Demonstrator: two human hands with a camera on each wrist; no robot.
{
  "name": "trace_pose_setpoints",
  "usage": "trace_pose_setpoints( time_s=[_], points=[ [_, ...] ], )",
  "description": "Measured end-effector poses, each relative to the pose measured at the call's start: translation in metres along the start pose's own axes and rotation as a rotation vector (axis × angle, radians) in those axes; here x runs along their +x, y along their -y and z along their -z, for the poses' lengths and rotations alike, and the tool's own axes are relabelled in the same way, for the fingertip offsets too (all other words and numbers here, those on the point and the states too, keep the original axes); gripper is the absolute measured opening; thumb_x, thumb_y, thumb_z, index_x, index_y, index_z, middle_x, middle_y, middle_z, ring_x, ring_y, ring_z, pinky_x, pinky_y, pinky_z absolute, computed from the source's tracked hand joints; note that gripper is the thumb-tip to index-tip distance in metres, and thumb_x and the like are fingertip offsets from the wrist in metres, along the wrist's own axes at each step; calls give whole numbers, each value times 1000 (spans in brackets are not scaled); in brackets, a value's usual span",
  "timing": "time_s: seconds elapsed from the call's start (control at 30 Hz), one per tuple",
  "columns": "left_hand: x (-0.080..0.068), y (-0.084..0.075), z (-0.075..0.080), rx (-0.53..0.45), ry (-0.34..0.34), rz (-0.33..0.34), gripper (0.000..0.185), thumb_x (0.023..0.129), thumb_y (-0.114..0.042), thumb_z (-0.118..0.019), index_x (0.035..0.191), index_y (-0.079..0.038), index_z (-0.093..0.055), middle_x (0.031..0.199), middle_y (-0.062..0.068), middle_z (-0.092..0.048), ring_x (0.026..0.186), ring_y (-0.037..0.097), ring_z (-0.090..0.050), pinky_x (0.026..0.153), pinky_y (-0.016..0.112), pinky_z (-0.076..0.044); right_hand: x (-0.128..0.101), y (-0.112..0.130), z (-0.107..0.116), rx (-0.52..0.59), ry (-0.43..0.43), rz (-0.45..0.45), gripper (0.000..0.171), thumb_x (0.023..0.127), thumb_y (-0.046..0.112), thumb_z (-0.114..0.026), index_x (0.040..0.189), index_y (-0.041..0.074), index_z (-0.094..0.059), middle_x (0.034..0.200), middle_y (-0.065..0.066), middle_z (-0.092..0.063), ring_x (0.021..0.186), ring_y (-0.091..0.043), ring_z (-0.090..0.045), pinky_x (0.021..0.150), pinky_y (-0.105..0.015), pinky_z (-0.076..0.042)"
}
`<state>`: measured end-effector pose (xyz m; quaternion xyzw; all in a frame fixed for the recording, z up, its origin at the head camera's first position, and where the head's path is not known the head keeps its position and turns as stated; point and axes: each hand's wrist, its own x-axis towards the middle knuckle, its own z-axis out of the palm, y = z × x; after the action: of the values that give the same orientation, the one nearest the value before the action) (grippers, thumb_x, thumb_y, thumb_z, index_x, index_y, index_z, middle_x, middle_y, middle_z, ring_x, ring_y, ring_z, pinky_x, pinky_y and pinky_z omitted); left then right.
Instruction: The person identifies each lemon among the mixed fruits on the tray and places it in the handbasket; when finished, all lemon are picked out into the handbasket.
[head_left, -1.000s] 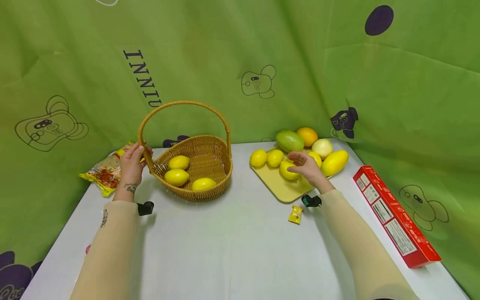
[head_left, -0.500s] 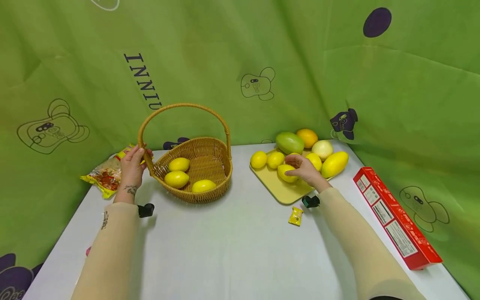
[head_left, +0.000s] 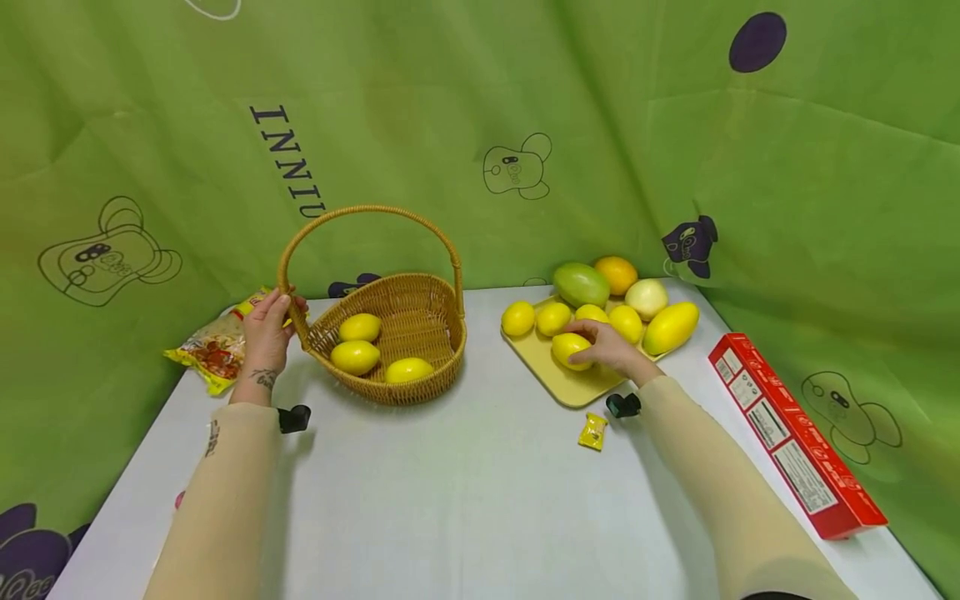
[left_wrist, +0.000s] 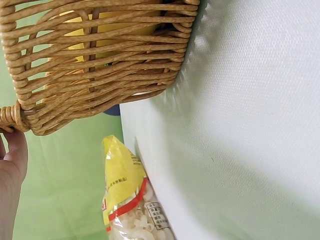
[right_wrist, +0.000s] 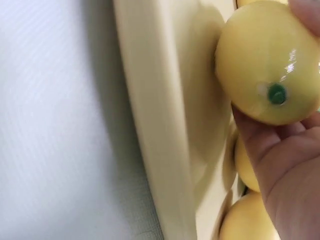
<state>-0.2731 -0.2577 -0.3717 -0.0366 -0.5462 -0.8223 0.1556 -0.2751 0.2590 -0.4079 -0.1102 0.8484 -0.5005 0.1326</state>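
Observation:
My left hand grips the handle of a wicker basket near its base, at the left of the head view. Inside lie 3 lemons. At the right, my right hand holds another lemon over the front part of a yellow tray, thumb on one side and fingers on the other. The right wrist view shows this lemon's green stem spot facing the camera. Several more lemons sit on the tray behind the hand.
A green mango, an orange fruit, a pale round fruit and a yellow mango crowd the tray's back. A long red box lies far right. A small yellow packet lies before the tray; a food bag lies left.
My right hand has come down around a lemon and moved slightly left and toward the front with it. The left hand and basket stay where they were.

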Motion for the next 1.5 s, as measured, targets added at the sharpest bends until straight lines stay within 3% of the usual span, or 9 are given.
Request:
trace_pose_setpoints(
  time_s=[0.2, 0.33, 0.47, 0.57, 0.8, 1.03, 1.3, 1.5],
  points=[
    [1, 1, 1, 17, -21, 0, 16, 93, -15, -56, 102, -11, -67, 78, 2, -67, 77, 13, -61, 63, 21, -50, 10, -16, 2, 124, -10, 43, 53, 80, 2, -66, 129, -5, -46, 130, -20, -48, 112, -18, -47, 92, -22, -41],
    [2, 1, 0, 31, -27, -5, 15, 93, -15, -56, 102, -12, -67, 78, 2, -67, 78, 13, -61, 64, 21, -50, 11, -10, -3, 227, 4, 65, 52, 79, 2, -66, 127, -8, -47, 122, -8, -54, 103, -7, -52, 82, -16, -46],
    [1, 0, 0, 22, -17, 11, 15, 93, -15, -56, 101, -13, -67, 79, 0, -67, 79, 12, -61, 66, 20, -51, 14, 3, -11, 300, 58, 109, 51, 80, 0, -64, 127, -9, -46, 115, 3, -58, 101, -8, -54, 80, -17, -48],
    [1, -1, 0, 16, -15, 13, 16, 93, -15, -55, 103, -11, -66, 78, 0, -67, 79, 11, -61, 67, 19, -51, 18, 18, -18, 347, 115, 162, 51, 79, -3, -61, 127, -11, -45, 115, 2, -59, 103, -10, -55, 81, -18, -49],
    [2, 0, 0, 11, -12, 9, 15, 93, -14, -55, 100, -13, -68, 78, 0, -67, 78, 11, -61, 68, 21, -52, 35, 62, -46, 383, 222, 272, 50, 77, -6, -59, 125, -13, -45, 120, -6, -59, 102, -10, -56, 81, -20, -49],
    [2, 1, -1, 14, -19, 9, 14, 93, -14, -54, 99, -13, -67, 77, 1, -67, 78, 12, -60, 67, 21, -51, 55, 104, -86, 366, 341, 339, 49, 78, -4, -59, 125, -14, -45, 128, -24, -51, 96, -11, -58, 78, -21, -49],
    [3, 4, 1, 13, -11, 6, 14, 93, -15, -56, 100, -14, -67, 78, 1, -67, 79, 11, -61, 69, 21, -52, 77, 127, -128, 257, 326, 308, 47, 78, -5, -63, 124, -5, -52, 128, -19, -54, 95, -15, -56, 81, -23, -48],
    [3, 3, 2, 21, 3, -13, 17, 93, -15, -55, 105, -9, -65, 79, 0, -67, 79, 12, -61, 69, 20, -51, 80, 134, -140, 259, 291, 313, 51, 80, -8, -63, 129, -5, -47, 134, -20, -49, 126, -32, -44, 105, -34, -35]
  ],
)
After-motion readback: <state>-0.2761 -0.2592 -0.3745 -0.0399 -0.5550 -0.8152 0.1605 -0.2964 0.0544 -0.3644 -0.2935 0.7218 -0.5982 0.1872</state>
